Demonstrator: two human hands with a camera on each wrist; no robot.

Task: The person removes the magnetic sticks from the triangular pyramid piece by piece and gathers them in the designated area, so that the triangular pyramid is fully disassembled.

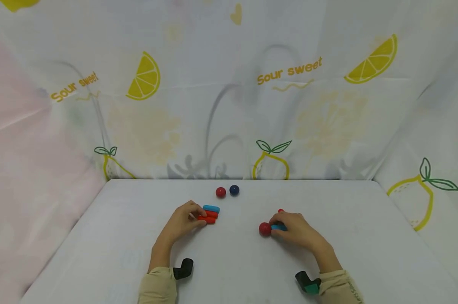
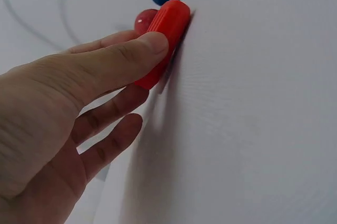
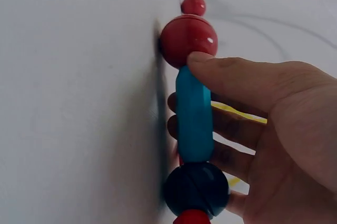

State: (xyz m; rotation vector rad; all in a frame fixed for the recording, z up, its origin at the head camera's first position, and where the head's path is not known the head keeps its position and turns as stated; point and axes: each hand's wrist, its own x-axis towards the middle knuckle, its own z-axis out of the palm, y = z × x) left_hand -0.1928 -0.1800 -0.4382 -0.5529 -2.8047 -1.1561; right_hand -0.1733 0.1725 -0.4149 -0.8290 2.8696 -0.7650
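Sticks number three (two red, one blue).

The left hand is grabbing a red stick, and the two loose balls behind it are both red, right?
Not quite. The left hand does hold a red stick, but only one loose ball is red; the other ball is dark blue. The head view shows them side by side.

Flat white cloth-covered table under both hands; beyond them, draped white fabric backdrop printed with yellow lemon slices and "Sour sweet" lettering; soft, even light.
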